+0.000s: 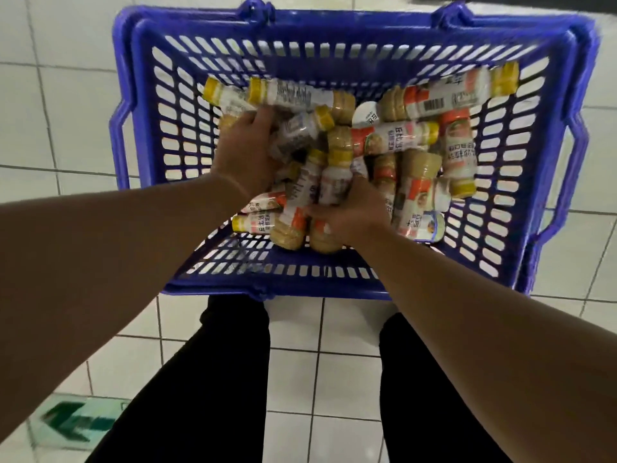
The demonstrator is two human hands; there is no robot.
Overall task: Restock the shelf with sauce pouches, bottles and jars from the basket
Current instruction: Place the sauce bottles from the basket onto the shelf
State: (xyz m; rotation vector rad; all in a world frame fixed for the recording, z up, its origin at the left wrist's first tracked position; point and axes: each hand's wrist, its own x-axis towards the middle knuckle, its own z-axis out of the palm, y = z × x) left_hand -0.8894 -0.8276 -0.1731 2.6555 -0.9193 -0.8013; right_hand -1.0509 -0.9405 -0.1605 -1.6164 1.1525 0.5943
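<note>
A blue plastic basket [140, 95] stands on the tiled floor in front of me, holding several sauce bottles with yellow caps, beige contents and white-and-orange labels. My left hand [245, 147] reaches into the left part of the pile, its fingers curled round a bottle [300, 128] lying there. My right hand [350, 212] is lower and to the right, its fingers and thumb wrapped around two bottles [329, 198] whose beige bases point toward me. Most bottles lie flat in a loose heap. No shelf is in view.
White floor tiles surround the basket. A green arrow sticker [76, 421] marks the floor at the lower left. My legs in dark trousers [207, 379] stand just behind the basket's near rim. The basket's handles are folded down at its sides.
</note>
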